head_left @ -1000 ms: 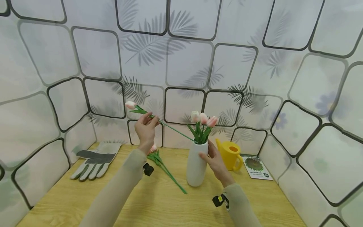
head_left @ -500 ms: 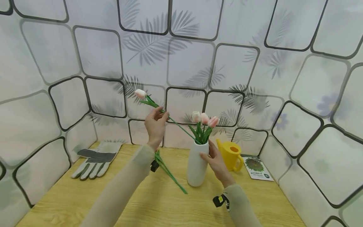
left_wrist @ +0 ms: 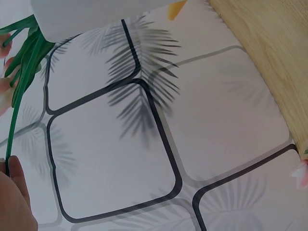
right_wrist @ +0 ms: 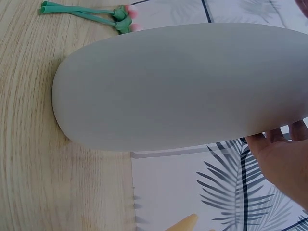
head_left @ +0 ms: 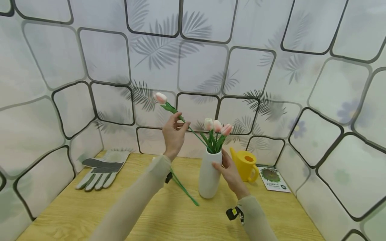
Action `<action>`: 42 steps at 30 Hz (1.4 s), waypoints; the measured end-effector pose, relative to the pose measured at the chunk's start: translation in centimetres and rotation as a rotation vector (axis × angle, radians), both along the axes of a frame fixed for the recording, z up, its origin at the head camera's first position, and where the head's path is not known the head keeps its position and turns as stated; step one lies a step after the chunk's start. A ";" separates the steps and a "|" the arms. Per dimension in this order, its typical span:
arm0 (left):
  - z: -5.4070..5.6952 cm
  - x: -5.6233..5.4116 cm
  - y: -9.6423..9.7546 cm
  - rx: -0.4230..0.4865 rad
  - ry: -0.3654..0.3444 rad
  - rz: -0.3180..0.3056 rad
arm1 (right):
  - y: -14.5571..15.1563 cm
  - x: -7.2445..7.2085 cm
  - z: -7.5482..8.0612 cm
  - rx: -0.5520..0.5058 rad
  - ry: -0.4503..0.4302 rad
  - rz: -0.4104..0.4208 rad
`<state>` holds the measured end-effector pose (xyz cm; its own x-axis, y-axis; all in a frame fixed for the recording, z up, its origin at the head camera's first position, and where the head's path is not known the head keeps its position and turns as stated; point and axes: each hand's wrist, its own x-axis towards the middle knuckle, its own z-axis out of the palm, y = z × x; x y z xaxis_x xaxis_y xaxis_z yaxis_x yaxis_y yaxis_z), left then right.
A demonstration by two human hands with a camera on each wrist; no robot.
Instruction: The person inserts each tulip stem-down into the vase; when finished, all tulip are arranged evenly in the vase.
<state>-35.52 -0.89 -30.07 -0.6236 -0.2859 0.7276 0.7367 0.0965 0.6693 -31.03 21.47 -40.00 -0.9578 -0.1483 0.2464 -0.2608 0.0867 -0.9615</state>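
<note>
My left hand (head_left: 175,135) pinches the green stem of a pale pink tulip (head_left: 161,98), blossom up and tilted left. The stem's lower end reaches the mouth of a tall white vase (head_left: 208,177); how deep it sits is hidden. Several white and pink tulips (head_left: 217,126) stand in the vase. On the vase's upper right side, my right hand (head_left: 230,171) holds it upright on the table. The right wrist view shows that hand's fingers (right_wrist: 257,142) against the vase wall. More tulip stems (head_left: 184,189) lie on the table, partly behind my left forearm.
A yellow watering can (head_left: 245,164) stands close behind the right hand. Beside it lies a card with a plant picture (head_left: 273,177). Grey-and-white work gloves (head_left: 104,169) rest at the table's left back. Patterned curtain walls (head_left: 199,67) enclose the wooden table (head_left: 169,221).
My left hand has moved right and slightly up, nearer the vase, and the held tulip has become steeper. The right hand and vase have stayed in place.
</note>
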 end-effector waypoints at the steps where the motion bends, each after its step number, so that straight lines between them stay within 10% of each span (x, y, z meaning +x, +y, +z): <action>1: -0.1 0.1 0.1 -0.013 0.009 0.011 | 0.0 0.0 0.0 -0.001 0.001 0.000; 21: -1.7 0.4 1.9 -0.167 0.036 0.059 | 0.0 -0.2 -0.2 0.017 -0.009 0.000; 42: -3.3 1.3 4.5 -0.213 0.052 -0.032 | 0.0 -0.1 -0.2 0.001 0.011 0.003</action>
